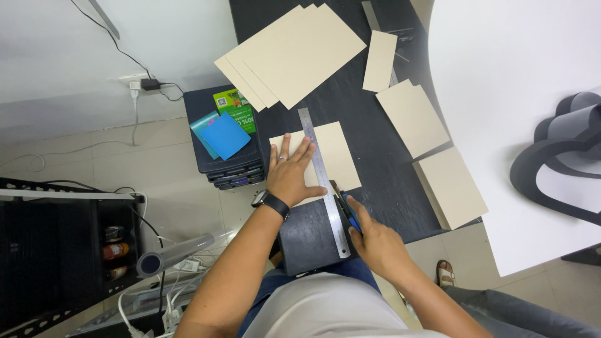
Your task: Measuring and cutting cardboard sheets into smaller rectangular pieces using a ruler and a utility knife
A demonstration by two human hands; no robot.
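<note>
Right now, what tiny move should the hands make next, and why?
Probably draw the blue cutter along the steel ruler: the left hand presses that ruler flat on the beige card, and the right hand grips the cutter at the ruler's edge.

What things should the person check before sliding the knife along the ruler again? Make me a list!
1. Left hand pressing flat on the metal ruler and the beige card sheet: ok.
2. Left fingers clear of the ruler's right edge, where the blade runs: ok, they lie on its left side.
3. Right hand gripping the blue-handled cutter against the ruler: ok.
4. Blade tip touching the card: cannot tell, the hand hides it.
5. Black cutting surface lying under the whole sheet: ok.
6. Other cut card pieces out of the cutting path: ok, they lie off to the right.
</note>
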